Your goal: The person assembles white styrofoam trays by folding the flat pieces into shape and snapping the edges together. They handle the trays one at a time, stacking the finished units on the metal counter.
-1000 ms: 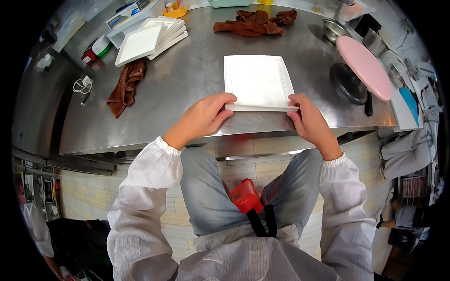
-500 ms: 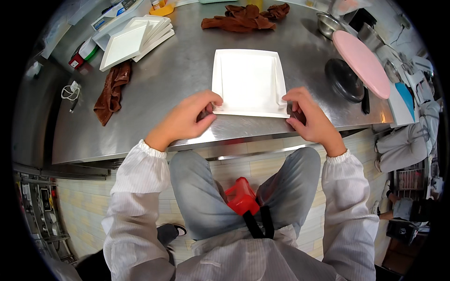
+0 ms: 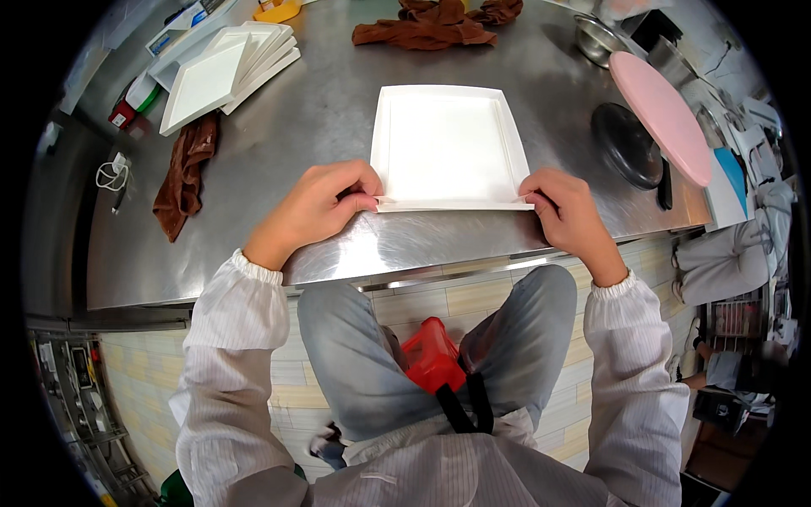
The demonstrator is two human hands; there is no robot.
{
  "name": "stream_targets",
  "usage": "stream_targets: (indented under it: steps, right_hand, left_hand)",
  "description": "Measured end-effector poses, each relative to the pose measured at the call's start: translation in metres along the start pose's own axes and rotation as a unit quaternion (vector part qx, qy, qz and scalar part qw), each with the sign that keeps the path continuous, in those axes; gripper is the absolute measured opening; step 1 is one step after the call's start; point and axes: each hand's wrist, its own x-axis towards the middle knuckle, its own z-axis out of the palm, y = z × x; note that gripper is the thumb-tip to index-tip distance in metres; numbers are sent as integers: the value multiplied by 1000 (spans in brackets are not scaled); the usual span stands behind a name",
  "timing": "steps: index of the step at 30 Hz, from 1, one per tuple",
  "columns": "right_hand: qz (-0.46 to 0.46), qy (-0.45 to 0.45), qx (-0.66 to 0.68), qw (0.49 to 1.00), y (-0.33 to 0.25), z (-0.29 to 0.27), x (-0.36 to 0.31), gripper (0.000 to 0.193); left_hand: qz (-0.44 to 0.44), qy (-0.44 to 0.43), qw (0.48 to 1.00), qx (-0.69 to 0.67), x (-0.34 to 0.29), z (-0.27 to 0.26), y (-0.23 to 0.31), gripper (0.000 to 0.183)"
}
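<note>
A shallow white cardboard box tray [image 3: 448,139] lies on the steel table in front of me, its low walls standing up around a square base. At its near left corner, my left hand [image 3: 325,203] is closed, thumb and fingers pinching the folded edge. The near right corner is pinched in the same way by my right hand [image 3: 564,207]. Between the two hands the near wall stands as a narrow strip along the tray's front. Farther left, several similar white trays [image 3: 203,89] are stacked, overlapping one another.
Brown cloths lie at the back [image 3: 422,34] and at the left [image 3: 184,182] of the steel table [image 3: 338,110]. On the right are a black pan [image 3: 625,144], a pink round board [image 3: 659,114] and a metal bowl [image 3: 596,40]. A white cable [image 3: 112,175] sits far left.
Both hands have closed in on the tray's near corners. The near and right walls, which leaned or lay loose before, now stand along the base's edges.
</note>
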Motion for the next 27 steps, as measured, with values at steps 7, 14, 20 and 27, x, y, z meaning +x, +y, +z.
stream_targets:
  steps: [7,14,20,27]
  right_hand:
    - [158,-4,69,985,-13,-7,-10,16]
    - [157,-30,117,980,-9,-9,-17,27]
    - [97,20,12,995,-18,4,-17,21]
    - [92,5,-6,996,-26,12,-9,14]
  left_hand:
    - [40,-19,998,-40,-10,1,14,26]
    - [35,5,999,-11,-15,9,17,29]
    - [29,31,997,64,-18,17,22,31]
    - [-7,97,994,46,-9,30,27,30]
